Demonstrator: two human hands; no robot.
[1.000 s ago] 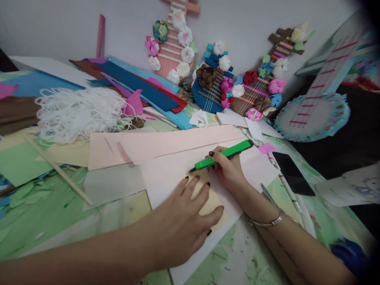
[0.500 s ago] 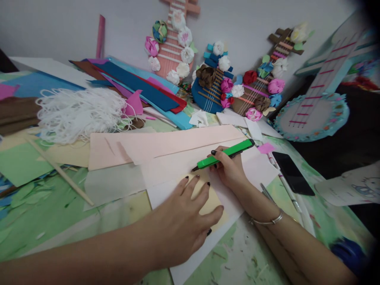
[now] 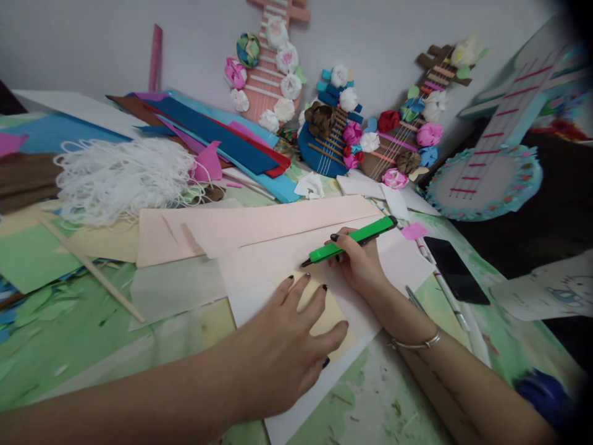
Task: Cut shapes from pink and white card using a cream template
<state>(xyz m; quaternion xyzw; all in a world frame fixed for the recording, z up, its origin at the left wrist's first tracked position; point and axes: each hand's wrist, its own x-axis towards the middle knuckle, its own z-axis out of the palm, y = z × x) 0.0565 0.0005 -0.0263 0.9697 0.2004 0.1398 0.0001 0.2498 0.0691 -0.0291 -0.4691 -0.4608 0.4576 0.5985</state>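
My right hand [image 3: 359, 259] is closed around a green snap-off utility knife [image 3: 340, 247], which it holds at a slant. The dark tip points left and down, just beyond the fingertips of my other hand; whether it touches the paper I cannot tell. My left hand [image 3: 290, 340] lies with fingers spread over a small pale yellow piece of paper [image 3: 331, 316], covering part of it. Beneath are a white sheet [image 3: 296, 417] and a pale pink sheet [image 3: 259, 266].
A tangle of white string [image 3: 123, 179] and a thin wooden stick [image 3: 95, 272] lie left. Decorated paper instruments [image 3: 324, 142] lean at the back beside stacked coloured sheets [image 3: 217, 133]. A black phone [image 3: 456, 270] and a cup [image 3: 546, 290] are at right.
The knife's tip has shifted very slightly to the right. My left hand stays spread on the paper.
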